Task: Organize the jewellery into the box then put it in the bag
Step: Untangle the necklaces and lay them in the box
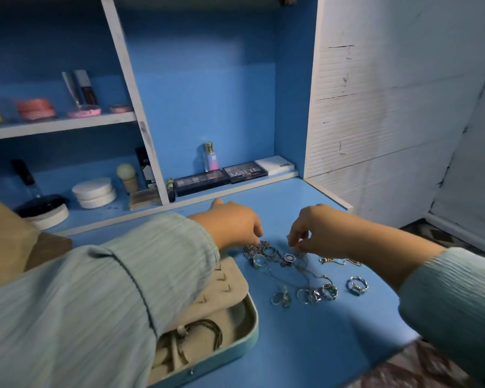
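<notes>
Jewellery box (235, 345), rigid and open at seven o'clock on the tabletop (305, 345), looked best gripped by its rim, while the tangled chains (300, 271) at centre looked light, limp and snag-prone, the left hand (235, 224) pinching rings and the right hand (314, 231) pinching a chain.

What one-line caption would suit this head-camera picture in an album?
Both hands, left hand and right hand, pick at tangled jewellery on a blue desk beside an open jewellery box.
</notes>
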